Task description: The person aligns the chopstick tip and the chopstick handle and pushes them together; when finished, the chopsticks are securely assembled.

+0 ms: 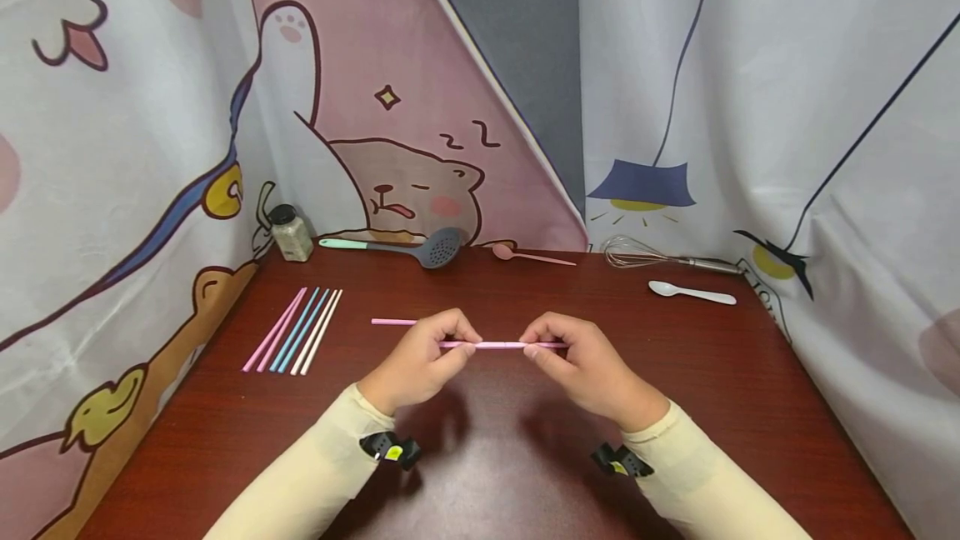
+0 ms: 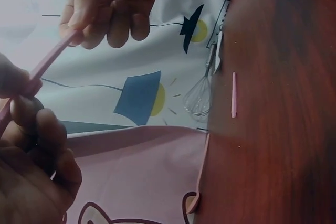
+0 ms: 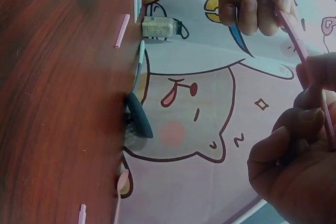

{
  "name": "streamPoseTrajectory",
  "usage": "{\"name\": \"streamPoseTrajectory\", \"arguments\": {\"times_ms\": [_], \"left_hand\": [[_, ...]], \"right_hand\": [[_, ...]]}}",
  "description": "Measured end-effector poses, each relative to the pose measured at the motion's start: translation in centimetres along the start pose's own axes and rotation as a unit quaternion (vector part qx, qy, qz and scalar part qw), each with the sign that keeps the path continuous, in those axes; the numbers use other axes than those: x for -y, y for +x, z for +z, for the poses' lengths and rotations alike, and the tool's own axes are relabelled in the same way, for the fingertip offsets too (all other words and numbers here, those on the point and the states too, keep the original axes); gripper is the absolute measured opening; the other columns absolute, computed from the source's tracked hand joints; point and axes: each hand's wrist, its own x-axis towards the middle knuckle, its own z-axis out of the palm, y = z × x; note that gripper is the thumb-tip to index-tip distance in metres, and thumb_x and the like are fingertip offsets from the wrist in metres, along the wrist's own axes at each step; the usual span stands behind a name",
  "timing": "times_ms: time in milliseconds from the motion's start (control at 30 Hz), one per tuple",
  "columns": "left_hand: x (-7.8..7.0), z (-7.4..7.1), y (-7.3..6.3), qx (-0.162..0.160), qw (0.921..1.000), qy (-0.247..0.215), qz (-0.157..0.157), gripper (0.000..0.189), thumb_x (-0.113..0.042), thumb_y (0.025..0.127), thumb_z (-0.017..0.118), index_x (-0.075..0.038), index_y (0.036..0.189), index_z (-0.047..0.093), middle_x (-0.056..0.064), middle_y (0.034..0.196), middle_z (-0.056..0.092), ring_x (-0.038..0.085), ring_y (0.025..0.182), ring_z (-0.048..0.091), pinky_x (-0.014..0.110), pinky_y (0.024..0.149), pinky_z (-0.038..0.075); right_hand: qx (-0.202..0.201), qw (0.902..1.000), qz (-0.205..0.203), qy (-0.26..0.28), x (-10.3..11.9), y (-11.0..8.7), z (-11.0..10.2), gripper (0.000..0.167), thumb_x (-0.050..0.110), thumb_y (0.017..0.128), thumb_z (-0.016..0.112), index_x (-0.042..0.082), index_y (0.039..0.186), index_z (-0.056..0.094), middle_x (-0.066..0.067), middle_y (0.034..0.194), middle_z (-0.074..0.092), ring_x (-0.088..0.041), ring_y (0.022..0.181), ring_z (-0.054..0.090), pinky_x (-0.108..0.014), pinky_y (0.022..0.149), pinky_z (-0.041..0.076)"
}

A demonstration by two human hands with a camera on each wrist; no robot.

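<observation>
A slim pink chopstick [image 1: 491, 345] runs level between my two hands, above the table. Thumb and fingertips of the left hand [image 1: 423, 361] pinch its left part; those of the right hand [image 1: 592, 365] pinch its right part. A thin line crosses the stick between them, and each hand hides a stretch of it. Another pink stick [image 1: 392, 322] lies on the table beyond the left hand, which covers part of it. Over to the left lie pink sticks [image 1: 276, 330], blue sticks [image 1: 303, 330] and white sticks [image 1: 321, 332], side by side.
Along the back stand or lie a jar [image 1: 292, 236] with a black lid, a slotted skimmer [image 1: 438, 248], a pink spoon [image 1: 504, 252] and a whisk [image 1: 637, 253]. A white spoon [image 1: 690, 293] rests at the right. Printed curtains [image 1: 517, 90] enclose the wooden table [image 1: 495, 457].
</observation>
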Motion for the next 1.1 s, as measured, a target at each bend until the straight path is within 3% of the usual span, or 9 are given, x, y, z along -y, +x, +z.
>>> {"name": "streamPoseTrajectory", "arguments": {"times_ms": [233,667,900,1100], "left_hand": [[0.7,0.7,0.0,-0.010,0.9998,-0.012,0.008,0.005,0.006,0.092,0.064,0.001,0.093,0.064,0.000,0.077,0.056,0.006,0.071,0.051,0.022,0.063,0.044],[1.1,0.9,-0.2,-0.019,0.9995,-0.010,0.022,0.014,0.006,0.089,0.067,-0.007,0.089,0.063,0.003,0.078,0.059,0.008,0.071,0.052,0.022,0.062,0.044],[1.3,0.1,-0.6,-0.008,0.9999,0.013,0.008,0.013,0.006,0.089,0.068,-0.006,0.091,0.064,0.000,0.078,0.058,0.009,0.071,0.053,0.022,0.062,0.045],[1.4,-1.8,-1.0,-0.020,0.9993,0.029,-0.012,0.006,0.001,0.091,0.067,-0.003,0.095,0.065,0.000,0.081,0.060,0.010,0.071,0.052,0.023,0.063,0.045]], "right_hand": [[-0.002,0.9999,0.010,-0.001,-0.4,0.0,0.3,0.017,0.000,0.095,0.073,0.016,0.095,0.070,0.006,0.075,0.056,-0.008,0.066,0.048,-0.024,0.056,0.043],[0.002,0.9998,0.020,0.003,-0.6,-0.1,0.5,0.015,0.001,0.095,0.074,0.016,0.095,0.071,0.006,0.076,0.057,-0.007,0.066,0.048,-0.024,0.056,0.043],[0.006,0.9995,0.029,-0.006,-1.1,0.2,0.4,0.013,0.005,0.095,0.077,0.016,0.102,0.073,0.006,0.078,0.060,-0.008,0.067,0.052,-0.025,0.057,0.045],[-0.015,0.9986,0.049,-0.012,-2.0,0.5,-0.4,0.020,0.006,0.094,0.077,0.012,0.112,0.069,0.004,0.076,0.051,-0.007,0.066,0.048,-0.024,0.058,0.042]]}}
